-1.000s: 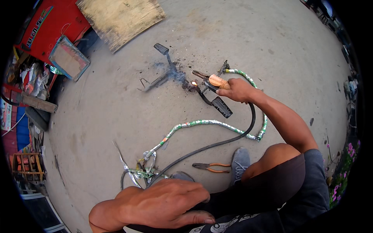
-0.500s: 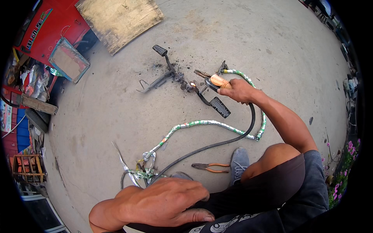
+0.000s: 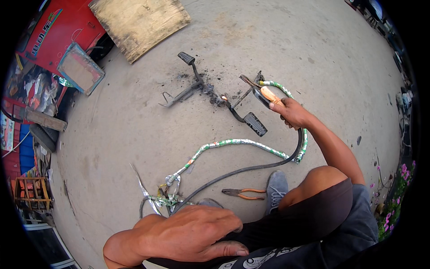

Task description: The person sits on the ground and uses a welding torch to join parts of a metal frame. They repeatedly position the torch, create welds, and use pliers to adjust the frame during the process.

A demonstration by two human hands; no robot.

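Observation:
My right hand [image 3: 293,113] is closed round the orange-and-black handle of a welding electrode holder [image 3: 270,96], whose jaws point up and left. A thin dark rod [image 3: 242,97] slants between the jaws and the metal part on the ground. That part is a footrest bracket [image 3: 207,88] with a black pedal pad at each end and a side stand. A spot on it glows orange, among dark crumbs. My left hand [image 3: 192,231] lies over my left knee, holding nothing, thumb apart from the loosely bent fingers. Orange-handled pliers [image 3: 242,193] lie beside my right shoe.
A black cable [image 3: 242,169] trails from the holder across the concrete. A foil-wrapped cable [image 3: 233,142] loops nearby to a clamp-like dark piece [image 3: 259,77]. A wooden board [image 3: 141,24] and red vehicle [image 3: 67,31] stand far left, with clutter below; pink flowers [image 3: 404,172] at right.
My right hand has drawn the electrode holder to the right, slightly away from the bracket, and its jaws tilt higher. The cable has shifted with it. My left hand stays on the knee.

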